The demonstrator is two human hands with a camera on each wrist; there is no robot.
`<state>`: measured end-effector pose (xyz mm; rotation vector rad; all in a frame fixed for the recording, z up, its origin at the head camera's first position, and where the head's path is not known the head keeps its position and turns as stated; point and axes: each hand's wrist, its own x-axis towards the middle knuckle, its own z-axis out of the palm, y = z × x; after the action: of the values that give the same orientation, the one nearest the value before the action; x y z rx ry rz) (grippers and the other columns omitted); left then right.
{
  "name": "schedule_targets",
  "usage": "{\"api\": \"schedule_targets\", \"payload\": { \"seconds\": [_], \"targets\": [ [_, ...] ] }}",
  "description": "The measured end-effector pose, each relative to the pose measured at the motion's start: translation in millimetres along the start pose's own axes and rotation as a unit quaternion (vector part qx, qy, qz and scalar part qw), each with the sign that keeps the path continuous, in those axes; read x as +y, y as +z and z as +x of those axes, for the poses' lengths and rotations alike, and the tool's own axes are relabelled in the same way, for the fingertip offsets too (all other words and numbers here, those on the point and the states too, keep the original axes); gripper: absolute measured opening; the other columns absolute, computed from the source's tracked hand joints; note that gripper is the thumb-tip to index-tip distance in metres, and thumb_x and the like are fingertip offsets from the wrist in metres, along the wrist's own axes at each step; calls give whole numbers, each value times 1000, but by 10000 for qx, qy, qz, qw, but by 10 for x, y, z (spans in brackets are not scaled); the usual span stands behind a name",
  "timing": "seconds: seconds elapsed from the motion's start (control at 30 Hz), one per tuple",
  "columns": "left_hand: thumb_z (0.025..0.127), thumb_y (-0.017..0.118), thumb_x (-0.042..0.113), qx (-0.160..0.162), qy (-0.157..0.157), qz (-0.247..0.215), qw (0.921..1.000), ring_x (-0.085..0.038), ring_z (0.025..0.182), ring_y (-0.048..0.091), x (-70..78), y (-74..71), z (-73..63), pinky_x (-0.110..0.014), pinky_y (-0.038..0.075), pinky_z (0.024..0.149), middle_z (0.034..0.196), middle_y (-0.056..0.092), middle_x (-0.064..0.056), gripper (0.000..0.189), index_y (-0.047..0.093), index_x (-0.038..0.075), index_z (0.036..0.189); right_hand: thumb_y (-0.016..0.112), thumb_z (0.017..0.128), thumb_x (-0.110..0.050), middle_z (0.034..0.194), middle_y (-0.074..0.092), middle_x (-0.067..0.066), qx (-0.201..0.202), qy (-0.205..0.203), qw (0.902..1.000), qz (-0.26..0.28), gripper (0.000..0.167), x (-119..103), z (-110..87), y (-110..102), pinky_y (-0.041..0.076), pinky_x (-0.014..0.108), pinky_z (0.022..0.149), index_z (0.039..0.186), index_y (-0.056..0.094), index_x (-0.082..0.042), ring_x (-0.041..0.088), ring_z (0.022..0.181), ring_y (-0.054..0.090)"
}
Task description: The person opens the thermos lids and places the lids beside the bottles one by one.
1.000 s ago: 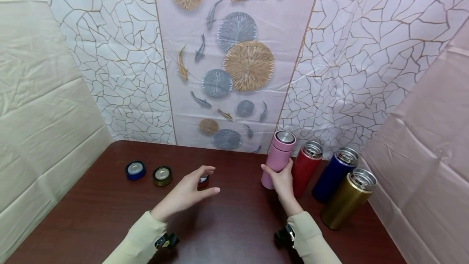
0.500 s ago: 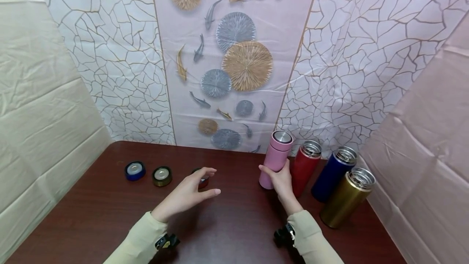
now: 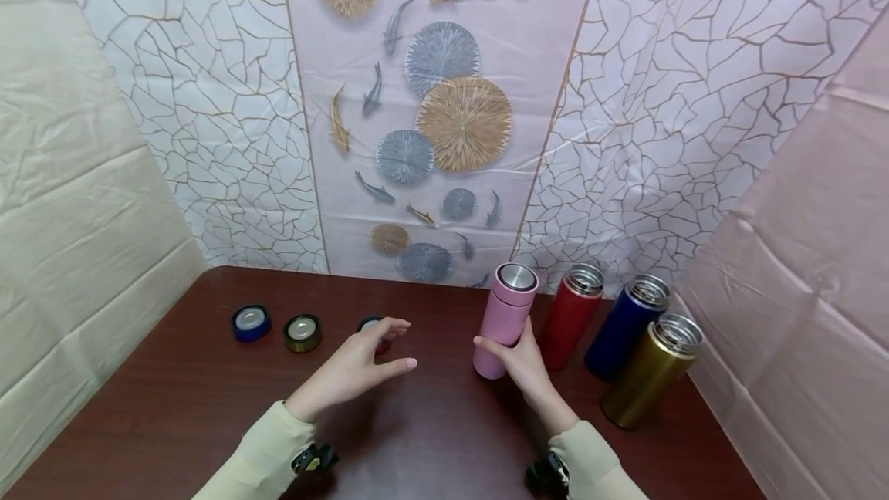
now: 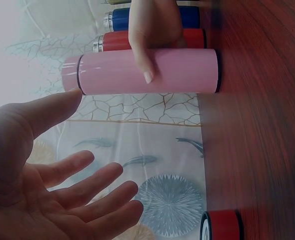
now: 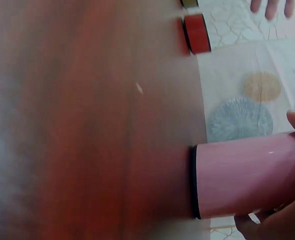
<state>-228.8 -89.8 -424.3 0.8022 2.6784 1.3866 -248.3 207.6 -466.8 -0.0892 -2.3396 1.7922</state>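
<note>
My right hand (image 3: 529, 370) grips the lower half of a pink thermos bottle (image 3: 505, 316), thumb on one side and fingers around the other. The bottle is nearly upright and has its lid on; whether its base touches the table I cannot tell. To the left, my left hand (image 3: 350, 373) hovers with fingers spread and nothing in it. Behind that hand, a red bottle lid (image 5: 197, 34) lies partly hidden in the head view. In the left wrist view the left thumb overlaps the pink bottle's lid seam, though the head view shows them well apart.
Lidless red (image 3: 571, 319), blue (image 3: 621, 334) and gold (image 3: 644, 376) thermos bottles stand in a row at the right. A blue lid (image 3: 251, 324) and a gold lid (image 3: 302, 334) lie on the dark wooden table (image 3: 174, 407) at the left. Patterned cloth (image 3: 458, 207) hangs behind.
My right hand has brought the pink bottle left and nearer to me, away from the red bottle. The left hand has stayed almost still. The head view has shifted slightly.
</note>
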Motion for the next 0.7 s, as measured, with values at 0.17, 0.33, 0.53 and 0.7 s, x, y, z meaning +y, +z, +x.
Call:
{"api": "schedule_targets", "payload": {
  "seconds": [0.17, 0.33, 0.53, 0.7],
  "targets": [
    [90, 73, 48, -21, -13, 63, 10000, -27, 123, 58, -17, 10, -17, -49, 46, 103, 133, 60, -1, 58, 57, 18, 136, 85, 82, -18, 135, 55, 15, -428, -117, 9990, -12, 84, -33, -197, 32, 38, 47, 106, 147, 34, -9, 29, 123, 53],
    [89, 74, 50, -48, -87, 72, 9999, -30, 124, 58, -14, 30, -38, -49, 45, 103, 133, 61, -1, 59, 58, 17, 135, 88, 77, -20, 127, 60, 11, -647, -94, 9978, -101, 79, -52, -387, 22, 40, 45, 104, 141, 43, -12, 24, 117, 57],
    [89, 75, 49, -87, -73, 98, 9999, -29, 124, 57, 36, 14, -64, -50, 46, 103, 134, 60, -1, 59, 58, 16, 135, 89, 77, -21, 123, 63, 9, -732, -88, 9971, -193, 74, -91, -591, -9, 43, 43, 101, 137, 48, -11, 21, 113, 60],
    [89, 75, 48, -104, -49, 87, 9999, -27, 124, 57, 50, 7, -90, -50, 46, 103, 134, 60, -1, 60, 58, 15, 136, 89, 76, -19, 122, 64, 7, -813, -110, 9964, -210, 71, -104, -711, -9, 46, 42, 98, 135, 50, -10, 19, 111, 61]
  ]
}}
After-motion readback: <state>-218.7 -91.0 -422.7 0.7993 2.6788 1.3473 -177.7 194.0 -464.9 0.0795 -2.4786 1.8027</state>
